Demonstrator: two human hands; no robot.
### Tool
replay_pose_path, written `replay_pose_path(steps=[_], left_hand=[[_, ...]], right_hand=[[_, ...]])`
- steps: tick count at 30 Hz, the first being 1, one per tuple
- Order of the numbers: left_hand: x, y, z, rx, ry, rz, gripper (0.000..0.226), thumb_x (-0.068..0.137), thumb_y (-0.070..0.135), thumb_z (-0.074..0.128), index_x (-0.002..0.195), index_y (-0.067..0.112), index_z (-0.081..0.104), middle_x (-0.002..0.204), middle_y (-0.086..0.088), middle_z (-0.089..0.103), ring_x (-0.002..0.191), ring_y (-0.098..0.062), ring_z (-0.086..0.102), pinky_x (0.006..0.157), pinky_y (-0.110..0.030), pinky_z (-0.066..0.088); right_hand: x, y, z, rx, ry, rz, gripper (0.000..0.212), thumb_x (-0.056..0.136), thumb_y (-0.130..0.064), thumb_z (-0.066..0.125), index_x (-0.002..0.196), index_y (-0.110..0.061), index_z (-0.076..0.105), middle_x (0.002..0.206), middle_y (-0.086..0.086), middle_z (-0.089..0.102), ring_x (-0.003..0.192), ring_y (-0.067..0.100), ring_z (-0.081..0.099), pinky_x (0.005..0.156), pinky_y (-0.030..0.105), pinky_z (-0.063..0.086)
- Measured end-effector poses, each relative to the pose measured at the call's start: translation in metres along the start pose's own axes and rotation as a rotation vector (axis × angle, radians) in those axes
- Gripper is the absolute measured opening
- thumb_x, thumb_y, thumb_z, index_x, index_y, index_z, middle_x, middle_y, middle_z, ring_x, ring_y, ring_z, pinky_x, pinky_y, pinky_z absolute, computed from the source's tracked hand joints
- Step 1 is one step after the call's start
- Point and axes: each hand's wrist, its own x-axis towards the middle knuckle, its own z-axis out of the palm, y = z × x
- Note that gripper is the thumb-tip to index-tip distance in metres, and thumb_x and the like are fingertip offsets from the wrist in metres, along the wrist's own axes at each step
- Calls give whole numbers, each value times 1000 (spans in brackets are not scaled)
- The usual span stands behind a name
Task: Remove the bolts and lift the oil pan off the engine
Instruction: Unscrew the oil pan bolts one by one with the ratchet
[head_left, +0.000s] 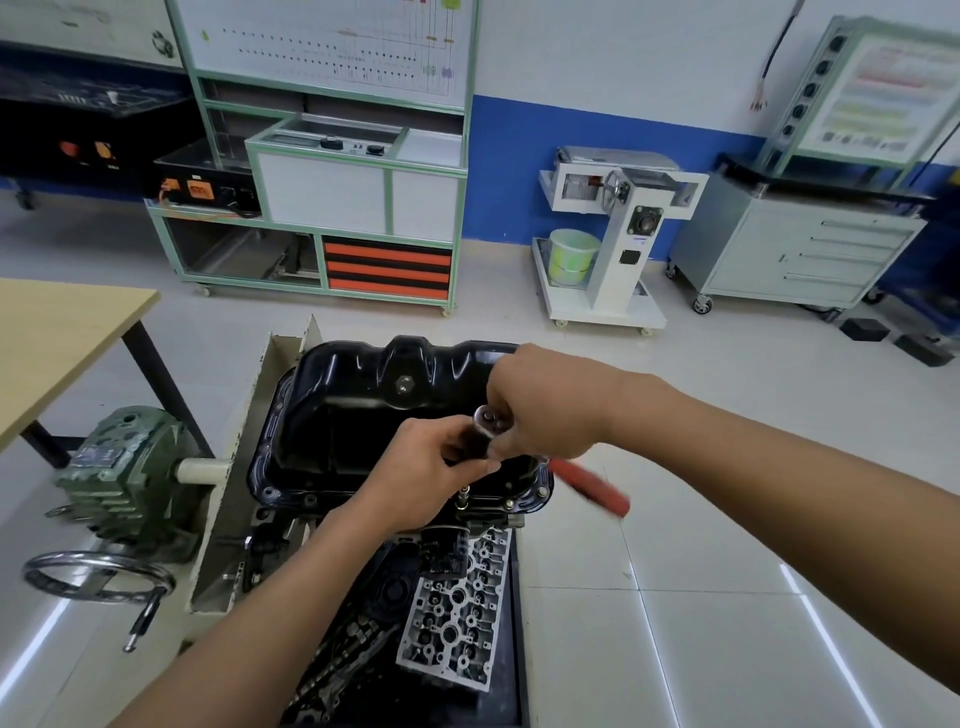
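The black oil pan (332, 415) sits on top of the engine (452, 608), its flange facing me. My left hand (421, 478) grips the dark socket extension of a ratchet above the pan's near right corner. My right hand (540, 405) holds the ratchet's metal head (488, 420); its red handle (592, 491) sticks out to the right, blurred. A bolt (509, 503) sits in the flange near that corner, and another bolt (269, 492) shows at the near left corner. The socket tip is hidden under my left hand.
The engine stand has a green gearbox (124, 478) and a steel hand wheel (93, 577) at the left. A wooden table (62, 332) stands at far left. Training benches, a white stand (613, 244) and a grey drawer cabinet (800, 249) line the back wall. Tiled floor lies to the right.
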Motion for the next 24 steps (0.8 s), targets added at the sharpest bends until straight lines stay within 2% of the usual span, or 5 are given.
replay_pose_path(steps=[4, 11, 16, 19, 24], left_hand=[[4, 0, 5, -6, 28, 10, 14, 88, 16, 80, 99, 24, 76, 91, 9, 77, 88, -11, 73, 83, -28, 59], [8, 5, 5, 53, 118, -3, 22, 86, 18, 81, 80, 35, 69, 79, 11, 74, 76, -10, 71, 70, -21, 56], [9, 17, -2, -26, -105, -17, 17, 90, 9, 76, 101, 21, 73, 95, 2, 75, 90, -16, 71, 87, -28, 57], [8, 22, -8, -60, -201, -56, 27, 92, 2, 72, 105, 25, 69, 98, 11, 76, 99, -8, 72, 90, -21, 55], [4, 22, -13, -133, -139, -98, 20, 86, -1, 77, 100, 13, 72, 94, -2, 78, 89, -8, 74, 81, -15, 53]], right_hand=[[0, -2, 6, 141, -11, 154, 42, 83, -34, 69, 52, -15, 47, 32, -5, 47, 35, 13, 50, 38, 22, 36], [3, -7, 2, 327, -80, 256, 41, 88, -37, 69, 60, -13, 52, 44, 2, 63, 42, 16, 65, 38, 19, 42], [-4, -10, -6, -133, 6, 86, 37, 84, -29, 76, 64, -23, 46, 65, -1, 51, 56, 18, 50, 47, 27, 30], [-4, -17, -10, -285, 35, -16, 24, 84, -10, 69, 70, -19, 52, 71, 0, 41, 56, 19, 42, 50, 28, 32], [-4, -19, -5, -347, 61, -193, 23, 90, -9, 61, 108, -19, 72, 100, 4, 61, 94, 28, 62, 65, 39, 51]])
